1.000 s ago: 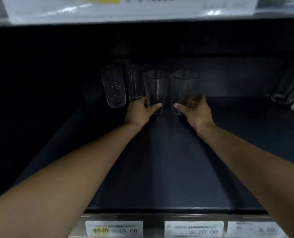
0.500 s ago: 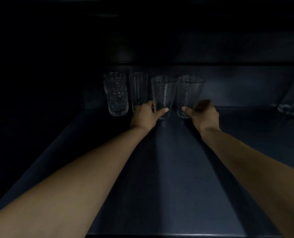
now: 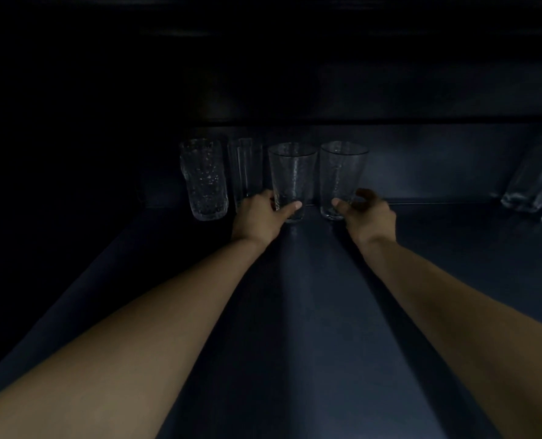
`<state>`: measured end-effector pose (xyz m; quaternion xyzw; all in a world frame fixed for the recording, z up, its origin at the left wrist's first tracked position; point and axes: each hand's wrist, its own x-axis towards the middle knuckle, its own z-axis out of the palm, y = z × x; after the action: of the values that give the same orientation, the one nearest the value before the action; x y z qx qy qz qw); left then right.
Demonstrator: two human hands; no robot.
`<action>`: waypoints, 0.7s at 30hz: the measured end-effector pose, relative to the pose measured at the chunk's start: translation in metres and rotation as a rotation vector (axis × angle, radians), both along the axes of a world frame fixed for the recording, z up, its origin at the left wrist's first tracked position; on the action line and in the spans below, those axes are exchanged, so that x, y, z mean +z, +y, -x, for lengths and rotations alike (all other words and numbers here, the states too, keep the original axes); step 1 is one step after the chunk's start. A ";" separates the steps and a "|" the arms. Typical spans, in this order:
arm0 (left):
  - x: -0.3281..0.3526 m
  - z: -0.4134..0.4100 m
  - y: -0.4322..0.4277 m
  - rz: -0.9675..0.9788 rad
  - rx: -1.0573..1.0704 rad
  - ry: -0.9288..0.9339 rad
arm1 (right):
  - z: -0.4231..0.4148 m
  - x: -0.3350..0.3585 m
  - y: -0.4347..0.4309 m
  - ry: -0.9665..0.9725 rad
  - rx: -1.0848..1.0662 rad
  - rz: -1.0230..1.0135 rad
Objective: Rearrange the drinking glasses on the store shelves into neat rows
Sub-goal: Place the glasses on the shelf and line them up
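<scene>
Left arm (image 3: 130,327): bare forearm, extended forward from the lower left, running diagonally up toward centre; wrist straight.
Left hand (image 3: 257,217): back of hand up; left thumb (image 3: 291,206) laid across the near lower wall of the left tumbler (image 3: 291,175); fingers wrapped round its far side, mostly hidden.
Right arm (image 3: 453,312): bare forearm, extended from the lower right, angled in toward centre.
Right hand (image 3: 369,218): right thumb (image 3: 337,204) against the near lower wall of the right tumbler (image 3: 342,172); fingers curled round its right and far side, in shadow.
Hands apart, thumb tips pointing toward each other.
</scene>
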<state>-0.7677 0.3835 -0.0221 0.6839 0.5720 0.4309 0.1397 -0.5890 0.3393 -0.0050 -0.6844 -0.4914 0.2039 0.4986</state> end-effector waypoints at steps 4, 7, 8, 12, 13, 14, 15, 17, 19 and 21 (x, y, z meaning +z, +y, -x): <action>0.000 -0.002 0.002 -0.009 0.012 0.009 | 0.000 -0.001 0.002 0.012 -0.003 0.008; -0.001 -0.003 0.005 0.000 0.019 0.014 | 0.000 -0.001 0.002 0.011 0.000 0.003; -0.001 -0.003 0.006 0.002 0.021 0.013 | 0.000 -0.002 0.003 0.012 0.000 -0.002; -0.001 -0.004 0.008 0.006 0.028 0.037 | 0.000 -0.003 0.006 0.014 -0.020 0.001; -0.001 -0.004 0.009 0.009 0.028 0.036 | 0.000 -0.002 0.007 0.007 -0.026 0.010; -0.001 -0.004 0.009 0.010 0.028 0.035 | 0.000 -0.002 0.007 -0.004 -0.032 0.014; -0.001 -0.004 0.010 0.010 0.028 0.037 | 0.000 -0.002 0.007 -0.014 -0.035 0.016; -0.001 -0.004 0.011 0.008 0.030 0.053 | 0.001 -0.001 0.007 -0.031 -0.034 0.008; 0.000 -0.005 0.011 0.014 0.033 0.072 | 0.001 -0.001 0.007 -0.055 -0.026 0.010; 0.000 -0.004 0.011 0.008 0.038 0.088 | 0.003 0.001 0.005 -0.079 -0.017 0.017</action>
<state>-0.7637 0.3943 -0.0218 0.6907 0.5921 0.4005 0.1092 -0.5918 0.3447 -0.0041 -0.7001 -0.5031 0.1769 0.4748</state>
